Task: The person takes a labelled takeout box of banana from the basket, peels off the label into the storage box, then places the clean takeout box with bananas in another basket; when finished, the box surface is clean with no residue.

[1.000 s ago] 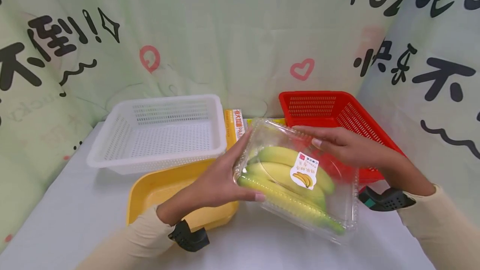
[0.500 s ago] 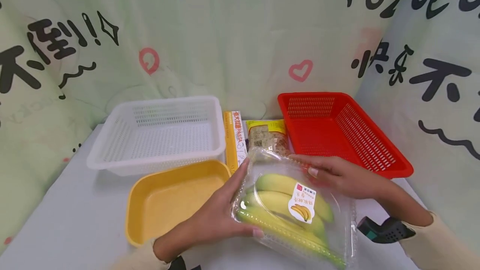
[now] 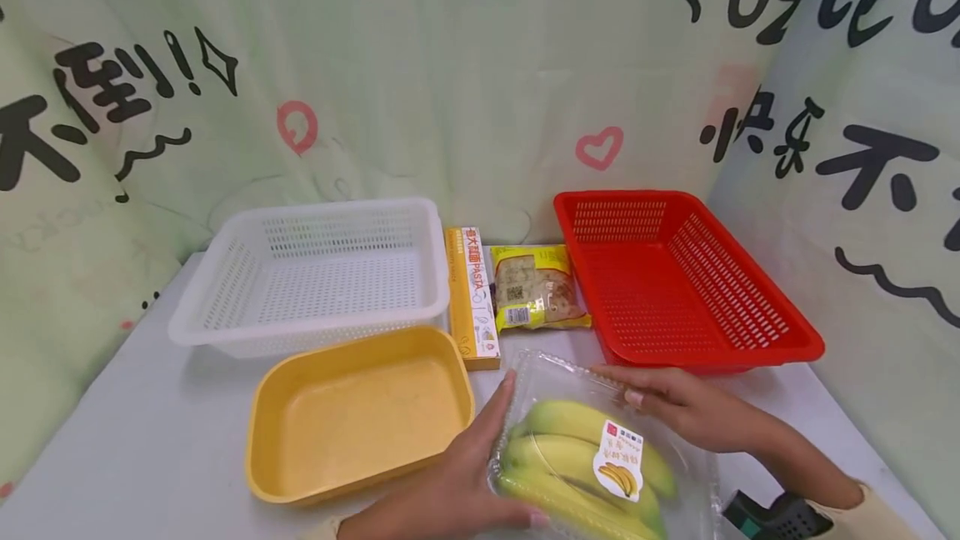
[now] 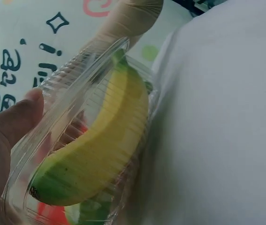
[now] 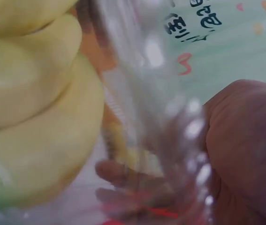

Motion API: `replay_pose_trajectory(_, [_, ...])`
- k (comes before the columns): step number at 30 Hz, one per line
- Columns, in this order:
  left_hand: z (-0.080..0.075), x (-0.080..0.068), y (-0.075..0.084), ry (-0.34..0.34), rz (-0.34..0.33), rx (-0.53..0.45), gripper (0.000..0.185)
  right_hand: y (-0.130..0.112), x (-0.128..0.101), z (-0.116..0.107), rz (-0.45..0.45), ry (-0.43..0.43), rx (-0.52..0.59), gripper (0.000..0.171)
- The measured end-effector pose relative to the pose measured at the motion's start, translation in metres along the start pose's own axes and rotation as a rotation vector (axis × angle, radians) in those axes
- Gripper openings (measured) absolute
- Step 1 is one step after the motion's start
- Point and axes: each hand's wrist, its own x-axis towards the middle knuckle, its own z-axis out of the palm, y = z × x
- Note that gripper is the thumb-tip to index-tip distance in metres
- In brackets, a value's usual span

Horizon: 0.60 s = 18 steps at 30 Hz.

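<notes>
Nearest the viewer, at the front edge of the table (image 3: 150, 448), a clear plastic box (image 3: 678, 473) of bananas (image 3: 570, 457) is held between both hands. Left hand (image 3: 457, 494): palm and straightened fingers against the box's left side, thumb along its lower front edge, so that the box sits pinched between thumb and fingers; the left wrist view shows the thumb (image 4: 15, 119) pressed to the ribbed lid over one banana (image 4: 95, 150). Right hand (image 3: 690, 411): fingers laid over the far right rim of the lid, thumb side hidden; the right wrist view shows flesh close against the plastic (image 5: 151, 117), but whether the fingers curl under the rim cannot be told. The box appears low over the table or resting on it; contact cannot be confirmed.

Handling, as a judgement: thin plastic will flex, so pressure is best kept even on opposite sides and light enough not to bruise the fruit; the box is best kept level so the bananas do not slide and pop the lid.

Just left of the box lies a yellow tray (image 3: 360, 419). Beyond, between the two baskets, lie a pasta box (image 3: 472, 298) and a snack packet (image 3: 536, 286). Farthest stand a white basket (image 3: 315, 273) at left and a red basket (image 3: 675, 282) at right, well apart.
</notes>
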Motion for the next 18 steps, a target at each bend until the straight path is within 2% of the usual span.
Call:
replay_pose_trajectory(4, [0.007, -0.004, -0.012, 0.001, 0.013, 0.000, 0.126, 0.008, 0.002, 0.004, 0.013, -0.023, 0.004, 0.045])
replay_pose_trajectory(9, [0.012, -0.006, -0.024, 0.043, 0.063, 0.056, 0.129, 0.013, 0.007, 0.003, 0.026, -0.044, 0.013, 0.045])
replay_pose_trajectory(14, [0.013, -0.006, -0.027, 0.063, 0.040, 0.055, 0.128, 0.011, 0.004, -0.002, 0.059, -0.014, -0.019, 0.046])
replay_pose_trajectory(18, [0.012, -0.006, -0.027, 0.050, 0.052, 0.083, 0.125, 0.006, -0.006, -0.006, 0.069, 0.033, -0.048, 0.049])
